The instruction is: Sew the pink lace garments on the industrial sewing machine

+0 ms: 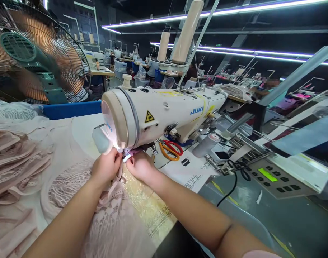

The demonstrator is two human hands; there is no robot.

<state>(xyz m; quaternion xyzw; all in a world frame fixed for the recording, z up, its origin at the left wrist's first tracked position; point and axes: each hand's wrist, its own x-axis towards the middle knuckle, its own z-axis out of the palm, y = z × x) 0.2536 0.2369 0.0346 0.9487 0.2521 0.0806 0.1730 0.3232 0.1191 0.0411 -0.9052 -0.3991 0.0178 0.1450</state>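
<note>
A cream JUKI sewing machine (158,114) lies across the table with its lit head toward me. Under its needle, my left hand (106,167) and my right hand (140,166) both pinch a pale pink lace garment (110,215). The hands sit close together, fingers closed on the fabric and a narrow strap just below the presser foot. The lace trails down over the table edge toward me. The needle itself is hidden behind my fingers.
A stack of pink lace pieces (13,161) lies at the left. Orange and red scissors (170,148) rest behind my right hand, beside a grey thread cone (205,145). A control panel (274,177) sits at the right. A large fan (34,53) stands at the back left.
</note>
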